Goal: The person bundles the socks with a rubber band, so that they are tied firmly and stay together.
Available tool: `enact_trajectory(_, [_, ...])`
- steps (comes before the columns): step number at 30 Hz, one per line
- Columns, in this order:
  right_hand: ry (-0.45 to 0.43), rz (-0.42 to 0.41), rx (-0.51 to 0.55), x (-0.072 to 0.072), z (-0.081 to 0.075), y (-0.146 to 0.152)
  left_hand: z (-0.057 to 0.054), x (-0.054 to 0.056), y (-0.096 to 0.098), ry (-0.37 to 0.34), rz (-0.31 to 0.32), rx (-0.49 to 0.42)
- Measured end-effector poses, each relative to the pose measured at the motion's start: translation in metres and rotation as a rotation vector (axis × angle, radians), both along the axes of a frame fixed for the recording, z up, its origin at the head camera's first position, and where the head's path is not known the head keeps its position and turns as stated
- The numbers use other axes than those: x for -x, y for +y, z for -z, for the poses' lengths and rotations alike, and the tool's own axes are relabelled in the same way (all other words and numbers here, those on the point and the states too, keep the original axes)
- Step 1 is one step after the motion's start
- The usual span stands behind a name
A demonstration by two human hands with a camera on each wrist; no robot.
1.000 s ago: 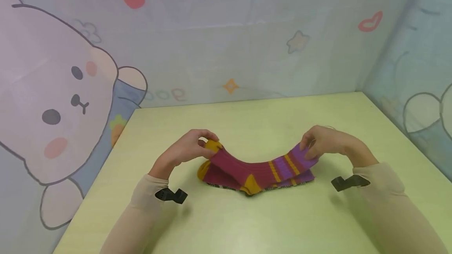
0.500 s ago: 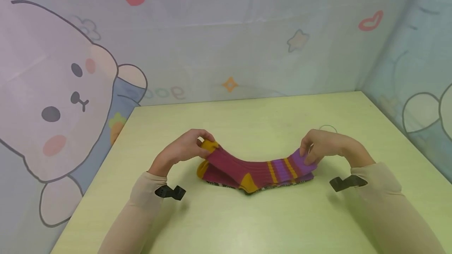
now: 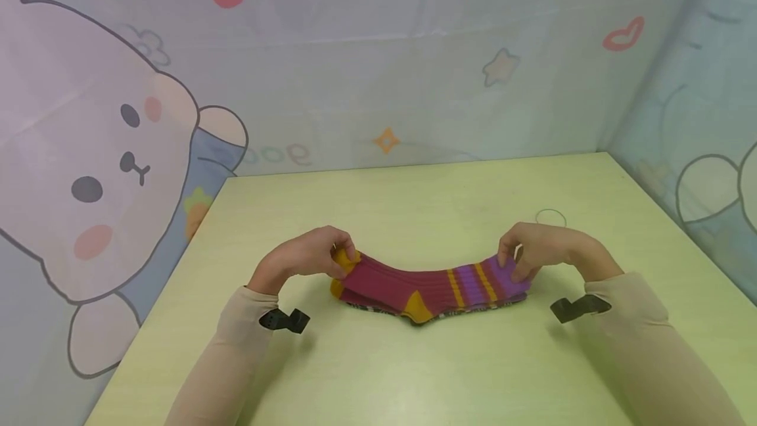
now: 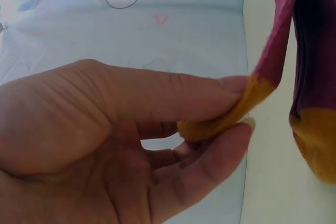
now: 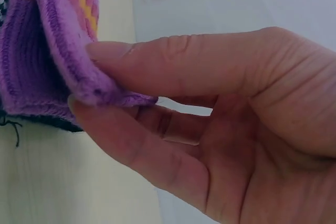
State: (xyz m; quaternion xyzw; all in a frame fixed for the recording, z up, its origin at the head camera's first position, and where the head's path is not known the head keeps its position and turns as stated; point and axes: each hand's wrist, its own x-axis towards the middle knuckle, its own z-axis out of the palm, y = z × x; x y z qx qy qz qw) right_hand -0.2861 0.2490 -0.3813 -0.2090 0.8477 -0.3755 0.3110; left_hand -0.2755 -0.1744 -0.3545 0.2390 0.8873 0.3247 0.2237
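Observation:
A maroon sock [image 3: 390, 281] with a yellow toe and heel and a purple striped cuff stretches between both hands, its middle sagging onto the stack beneath. My left hand [image 3: 316, 252] pinches its yellow toe [image 4: 215, 127] between thumb and fingers. At the other end my right hand [image 3: 541, 248] pinches the purple cuff [image 5: 79, 72]. Under it lies a matching sock, whose yellow toe [image 4: 317, 140] hangs apart from the held one in the left wrist view. A dark patterned layer [image 3: 378, 311] shows along the bottom of the stack.
The socks lie on a pale yellow-green table [image 3: 378, 373]. A thin ring [image 3: 550, 217] rests behind my right hand. Cloth walls with cartoon prints [image 3: 414, 84] stand at the table's back and sides. Each sleeve carries a black wrist mount [image 3: 285, 321].
Both hands have come down a little, the left more than the right. The held sock's ends now sit closer over the matching sock. The ring behind the right hand has come into fuller view.

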Motion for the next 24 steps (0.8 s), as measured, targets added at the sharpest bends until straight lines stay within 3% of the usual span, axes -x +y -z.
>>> enact_trajectory(4, [-0.013, -0.009, -0.002, 0.001, 0.004, -0.001, 0.000, 0.000, -0.001, 0.017, 0.034, 0.026])
enact_trajectory(13, [-0.004, -0.029, -0.039, 0.000, 0.008, -0.005, 0.006, 0.003, -0.003, -0.035, 0.065, 0.075])
enact_trajectory(24, [0.025, -0.012, -0.116, -0.002, 0.012, -0.011, 0.013, 0.008, -0.004, -0.065, 0.031, 0.120])
